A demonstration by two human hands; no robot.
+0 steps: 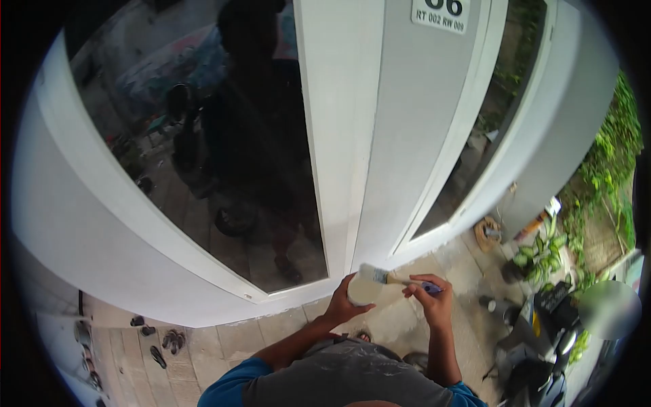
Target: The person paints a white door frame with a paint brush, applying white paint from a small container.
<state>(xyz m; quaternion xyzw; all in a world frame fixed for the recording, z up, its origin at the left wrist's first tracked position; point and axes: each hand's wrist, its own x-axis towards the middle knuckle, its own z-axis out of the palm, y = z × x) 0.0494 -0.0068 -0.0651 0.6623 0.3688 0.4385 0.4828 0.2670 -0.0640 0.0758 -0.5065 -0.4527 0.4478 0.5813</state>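
My left hand (344, 303) is wrapped around a small pale tub (364, 293), held in front of my chest. A paintbrush (399, 279) with a light handle and a dark blue end is pinched in the fingers of my right hand (436, 297). Its whitish bristles point left and overlap the far rim of the tub. Just beyond both hands stands the foot of a white and grey wall (413, 95).
A dark glass pane (203, 156) in a white frame reflects a person. Sandals (173, 341) lie on the paving (210, 353) at left. A leafy potted plant (539, 254), a woven basket (487, 233) and a parked motorbike (536, 346) stand at right. A number plate (439, 13) hangs above.
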